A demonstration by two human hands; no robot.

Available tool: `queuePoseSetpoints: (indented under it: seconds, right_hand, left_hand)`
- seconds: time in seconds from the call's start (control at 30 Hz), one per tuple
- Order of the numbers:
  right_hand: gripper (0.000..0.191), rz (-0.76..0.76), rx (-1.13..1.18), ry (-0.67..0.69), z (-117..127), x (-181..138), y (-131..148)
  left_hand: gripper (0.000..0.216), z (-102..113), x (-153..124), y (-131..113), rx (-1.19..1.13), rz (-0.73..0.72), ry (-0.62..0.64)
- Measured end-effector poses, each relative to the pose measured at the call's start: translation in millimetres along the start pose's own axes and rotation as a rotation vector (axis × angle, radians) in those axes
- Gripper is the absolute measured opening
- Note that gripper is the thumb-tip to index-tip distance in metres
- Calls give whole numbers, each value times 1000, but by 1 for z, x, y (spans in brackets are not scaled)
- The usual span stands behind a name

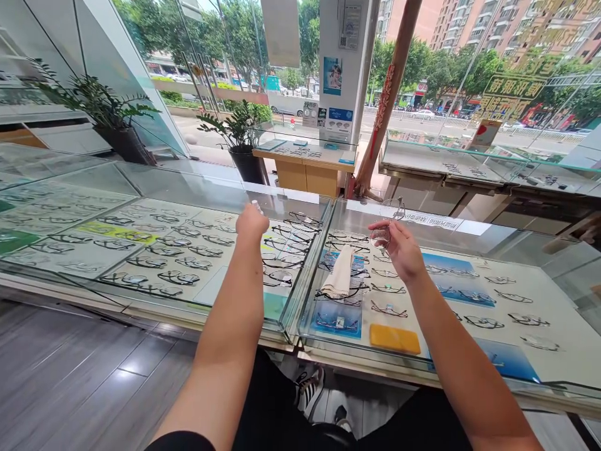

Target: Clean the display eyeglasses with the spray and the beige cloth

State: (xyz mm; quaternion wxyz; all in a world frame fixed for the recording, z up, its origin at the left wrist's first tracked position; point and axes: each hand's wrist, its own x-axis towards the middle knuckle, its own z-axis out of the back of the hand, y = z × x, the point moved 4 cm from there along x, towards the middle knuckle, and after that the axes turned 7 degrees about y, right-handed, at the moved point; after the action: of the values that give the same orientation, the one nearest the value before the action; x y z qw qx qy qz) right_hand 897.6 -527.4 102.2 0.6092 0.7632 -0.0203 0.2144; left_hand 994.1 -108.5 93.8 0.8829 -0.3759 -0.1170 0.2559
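My right hand (404,249) is closed on a pair of eyeglasses (381,237), pinched between thumb and fingers above the glass counter. The thin frame looks clear or light-coloured. Farther left, my left hand (252,224) makes a fist over the counter. A small white object (256,205) sticks out at its top; the rest is hidden by the fingers, so I cannot tell its kind. Between the two hands a cream cloth (340,273) lies crumpled on the glass top. An orange-yellow flat case or block (395,339) is near the counter's front edge.
Rows of eyeglasses (184,262) fill the glass display counter (292,326), which has a seam between its two sections. Beyond stand a potted plant (241,141), a smaller showcase (305,169), a wooden post (389,81) and another showcase (413,166) by the windows.
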Motion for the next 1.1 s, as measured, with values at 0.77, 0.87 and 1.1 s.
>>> queuePoseSetpoints:
  seconds: [0.77, 0.87, 1.1]
  right_hand:
    - [32, 5, -95, -24, 0, 1, 6]
    - [31, 12, -99, -18, 0, 1, 7]
    - [33, 10, -98, -8, -2, 1, 7]
  left_hand:
    - [39, -102, -184, -99, 179, -735, 537]
    - [34, -102, -178, -97, 209, -698, 546]
    - [22, -103, -184, -103, 428, -645, 628]
